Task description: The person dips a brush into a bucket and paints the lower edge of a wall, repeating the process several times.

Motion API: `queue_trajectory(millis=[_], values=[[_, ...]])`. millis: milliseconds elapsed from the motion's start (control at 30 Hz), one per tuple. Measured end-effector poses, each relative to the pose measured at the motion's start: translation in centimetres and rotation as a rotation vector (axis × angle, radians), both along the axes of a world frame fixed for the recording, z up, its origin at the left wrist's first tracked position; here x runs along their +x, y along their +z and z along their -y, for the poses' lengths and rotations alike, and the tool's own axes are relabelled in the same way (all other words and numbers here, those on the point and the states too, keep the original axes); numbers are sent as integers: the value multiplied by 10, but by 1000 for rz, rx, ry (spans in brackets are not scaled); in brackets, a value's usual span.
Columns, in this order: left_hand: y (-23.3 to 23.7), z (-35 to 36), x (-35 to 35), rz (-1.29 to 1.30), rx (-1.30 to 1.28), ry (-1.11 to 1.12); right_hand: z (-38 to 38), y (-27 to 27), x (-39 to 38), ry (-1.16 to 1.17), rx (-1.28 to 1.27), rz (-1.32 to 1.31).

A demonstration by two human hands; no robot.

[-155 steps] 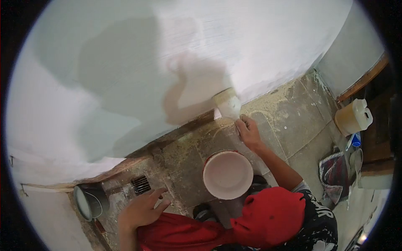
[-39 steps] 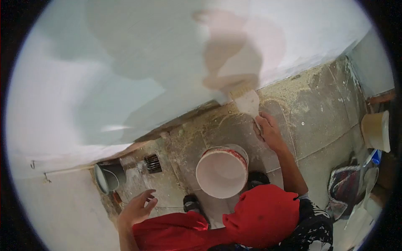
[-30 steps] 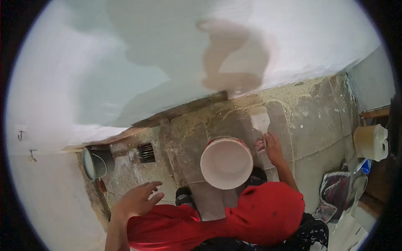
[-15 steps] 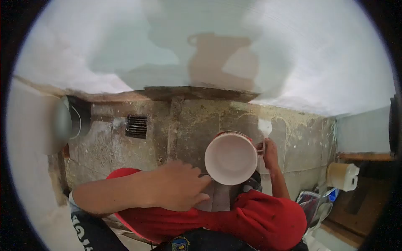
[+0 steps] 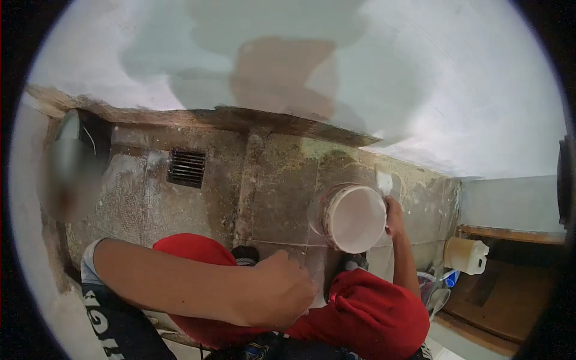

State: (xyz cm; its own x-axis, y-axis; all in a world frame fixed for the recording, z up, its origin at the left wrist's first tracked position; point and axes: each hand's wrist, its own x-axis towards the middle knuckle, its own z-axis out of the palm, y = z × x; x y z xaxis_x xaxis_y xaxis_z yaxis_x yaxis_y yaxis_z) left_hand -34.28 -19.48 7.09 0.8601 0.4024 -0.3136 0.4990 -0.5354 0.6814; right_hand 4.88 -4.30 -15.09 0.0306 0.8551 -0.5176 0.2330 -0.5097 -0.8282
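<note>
My right hand (image 5: 393, 217) is closed on a paintbrush (image 5: 384, 181) with whitish bristles pointing at the floor, beside the rim of a bucket. The pale plastic bucket (image 5: 358, 220), its outer side stained, is tilted with its mouth facing right and up; its inside is whitish. The same hand touches the bucket's right edge, but its hold there is partly hidden. Over my lap, between red-clad knees (image 5: 381, 312), my left hand (image 5: 285, 294) is curled closed. Its fingertips are hidden, so anything inside cannot be made out.
A pale wall (image 5: 444, 114) with a rough lower edge runs ahead. The stained tile floor (image 5: 279, 204) has a drain grate (image 5: 186, 168). At left is a blurred grey rounded object (image 5: 71, 174); at right, a yellowish jug (image 5: 466, 256) stands beside a brown wooden surface (image 5: 510, 282).
The bucket has shifted right and tipped so its mouth turns rightward. My left hand has moved down toward my lap and curled. The view has shifted slightly.
</note>
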Motion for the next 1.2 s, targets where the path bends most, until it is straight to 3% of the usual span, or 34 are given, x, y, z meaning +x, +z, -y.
queue_trajectory(millis=[33,100,133,200,233,267,333,467,567,633,767,867,1033,1133,1200], values=[[0,-1,-3,-19,-32,-24,-5,-4,-1,5,7,3],[-2,-3,-8,-27,-14,-44,-12,-11,-9,279,-84,151],[-4,-3,-10,-35,-8,-67,-8,-10,-17,278,-79,152],[-9,-1,-15,36,61,-30,-1,-11,-47,383,63,158],[-9,3,-17,117,105,3,7,0,-56,640,364,387],[-9,6,-17,121,107,6,9,6,-62,643,365,391],[-5,5,-15,75,82,-87,6,15,-71,384,88,206],[-3,5,-16,53,45,-169,0,42,-46,314,80,94],[-9,7,-18,50,46,-299,12,121,-50,397,78,308],[-15,11,-21,112,68,-262,20,171,-55,686,126,615],[-21,13,-20,126,-7,-279,26,232,-59,699,9,767],[-22,8,-5,93,117,-399,20,271,-95,762,-181,782],[-19,2,-18,89,-21,-267,19,268,-131,1156,-203,873],[-10,-3,-28,-54,-23,-182,33,209,-116,1324,-20,707],[-10,0,-32,-50,2,-152,46,187,-131,1337,-107,790]])
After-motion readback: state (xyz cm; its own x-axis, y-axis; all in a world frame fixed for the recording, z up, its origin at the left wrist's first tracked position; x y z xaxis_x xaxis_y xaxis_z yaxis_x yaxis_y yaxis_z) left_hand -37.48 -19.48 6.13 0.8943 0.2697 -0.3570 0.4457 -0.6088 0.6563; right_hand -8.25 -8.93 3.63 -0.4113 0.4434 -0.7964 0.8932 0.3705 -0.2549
